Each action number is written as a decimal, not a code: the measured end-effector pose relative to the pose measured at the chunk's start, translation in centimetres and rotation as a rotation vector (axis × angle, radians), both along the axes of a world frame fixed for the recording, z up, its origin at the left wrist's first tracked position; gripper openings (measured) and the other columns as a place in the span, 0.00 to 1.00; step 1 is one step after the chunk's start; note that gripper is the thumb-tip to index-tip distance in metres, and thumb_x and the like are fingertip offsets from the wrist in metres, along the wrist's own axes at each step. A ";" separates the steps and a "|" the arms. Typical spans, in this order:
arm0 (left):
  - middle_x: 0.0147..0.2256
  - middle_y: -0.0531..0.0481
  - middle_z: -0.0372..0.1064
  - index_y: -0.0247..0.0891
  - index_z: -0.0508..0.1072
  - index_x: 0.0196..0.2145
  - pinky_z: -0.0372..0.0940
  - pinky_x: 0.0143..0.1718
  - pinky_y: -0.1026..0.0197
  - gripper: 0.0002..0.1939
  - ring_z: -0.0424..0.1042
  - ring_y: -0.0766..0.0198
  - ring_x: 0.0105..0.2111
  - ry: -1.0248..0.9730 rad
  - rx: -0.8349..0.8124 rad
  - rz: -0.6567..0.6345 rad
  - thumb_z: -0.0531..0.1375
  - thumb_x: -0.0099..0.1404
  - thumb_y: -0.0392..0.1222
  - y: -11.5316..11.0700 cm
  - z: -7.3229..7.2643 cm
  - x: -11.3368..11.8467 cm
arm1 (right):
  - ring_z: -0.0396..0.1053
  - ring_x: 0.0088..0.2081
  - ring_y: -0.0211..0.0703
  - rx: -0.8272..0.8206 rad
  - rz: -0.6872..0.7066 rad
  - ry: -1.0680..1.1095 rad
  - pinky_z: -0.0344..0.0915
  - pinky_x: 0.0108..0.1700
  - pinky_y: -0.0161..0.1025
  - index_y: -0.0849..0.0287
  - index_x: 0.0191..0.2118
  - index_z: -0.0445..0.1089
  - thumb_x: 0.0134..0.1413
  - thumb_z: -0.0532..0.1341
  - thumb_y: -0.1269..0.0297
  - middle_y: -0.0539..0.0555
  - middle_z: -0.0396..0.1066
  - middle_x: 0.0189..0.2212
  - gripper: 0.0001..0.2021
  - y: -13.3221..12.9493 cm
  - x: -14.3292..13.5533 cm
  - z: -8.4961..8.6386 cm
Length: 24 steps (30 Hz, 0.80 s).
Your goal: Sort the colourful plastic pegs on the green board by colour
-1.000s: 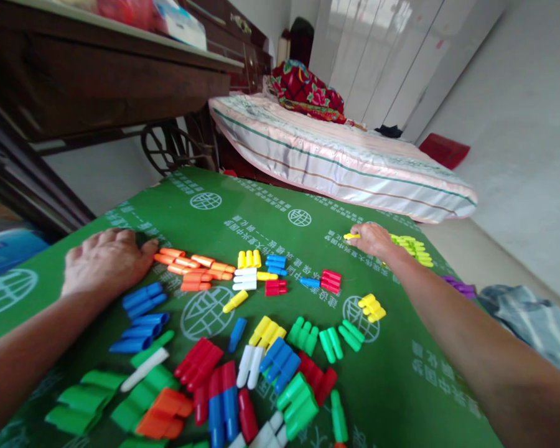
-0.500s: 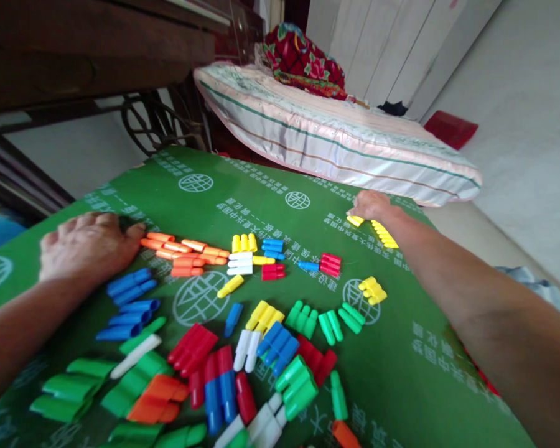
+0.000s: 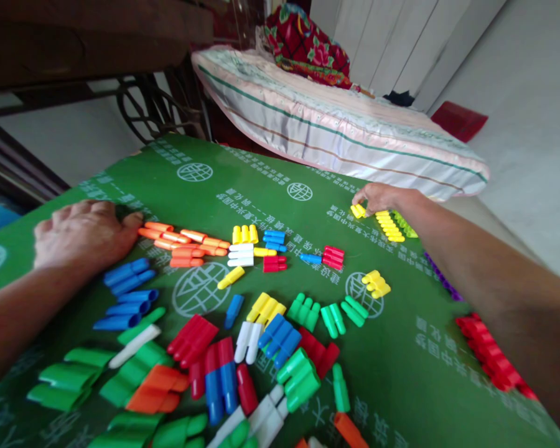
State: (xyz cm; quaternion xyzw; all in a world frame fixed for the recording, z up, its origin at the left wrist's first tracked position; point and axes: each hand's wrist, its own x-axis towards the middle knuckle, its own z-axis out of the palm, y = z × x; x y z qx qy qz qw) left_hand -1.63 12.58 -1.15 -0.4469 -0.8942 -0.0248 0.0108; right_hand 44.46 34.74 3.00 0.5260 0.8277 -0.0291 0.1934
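My left hand (image 3: 77,235) rests on the green board with its fingers spread. Its thumb lies beside a cluster of orange bullet-shaped building blocks (image 3: 184,242). At the far right, my right hand (image 3: 380,196) reaches to a small yellow bullet-shaped block (image 3: 358,211), fingertips around its edge. Just right of that block is a row of joined yellow blocks (image 3: 390,226). A green row (image 3: 404,224) shows partly behind my right forearm. Blue blocks (image 3: 128,275) lie below my left hand.
Loose green, red, white, blue and orange blocks (image 3: 193,340) cover the near part of the board (image 3: 270,186). A purple row (image 3: 442,277) and a red row (image 3: 492,354) line the right edge. Beyond stands a bed (image 3: 345,134); a dark treadle table (image 3: 98,43) is at left.
The view has shifted slightly, showing more of the right edge with the green, purple and red rows. My right hand has drawn slightly right, uncovering more of the yellow block. My left hand stays put.
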 end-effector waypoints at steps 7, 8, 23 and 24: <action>0.59 0.27 0.55 0.23 0.63 0.55 0.55 0.58 0.38 0.39 0.55 0.37 0.59 0.003 -0.010 0.007 0.41 0.60 0.60 -0.1 0.1 0.4 | 0.72 0.36 0.41 0.032 -0.108 0.072 0.64 0.35 0.32 0.58 0.38 0.79 0.44 0.67 0.54 0.49 0.77 0.34 0.16 1.3 0.6 -1.1; 0.59 0.27 0.55 0.23 0.63 0.55 0.55 0.58 0.38 0.39 0.55 0.37 0.59 0.006 -0.010 0.006 0.41 0.60 0.60 -0.1 0.1 0.4 | 0.72 0.35 0.41 0.043 -0.127 0.069 0.64 0.34 0.32 0.59 0.37 0.79 0.44 0.67 0.53 0.49 0.77 0.33 0.16 1.4 0.6 -1.1; 0.59 0.27 0.55 0.23 0.63 0.55 0.55 0.58 0.37 0.39 0.54 0.36 0.60 0.010 -0.013 0.012 0.41 0.60 0.59 0.0 0.2 0.6 | 0.73 0.36 0.46 0.106 -0.191 0.096 0.68 0.37 0.37 0.57 0.32 0.79 0.44 0.65 0.44 0.53 0.77 0.30 0.20 2.0 1.7 -1.6; 0.59 0.26 0.55 0.23 0.63 0.55 0.55 0.58 0.38 0.39 0.54 0.36 0.60 0.010 -0.009 0.011 0.41 0.60 0.60 0.0 0.2 0.6 | 0.73 0.36 0.46 0.107 -0.189 0.100 0.68 0.37 0.37 0.58 0.33 0.79 0.44 0.65 0.44 0.53 0.77 0.29 0.20 2.1 1.7 -1.6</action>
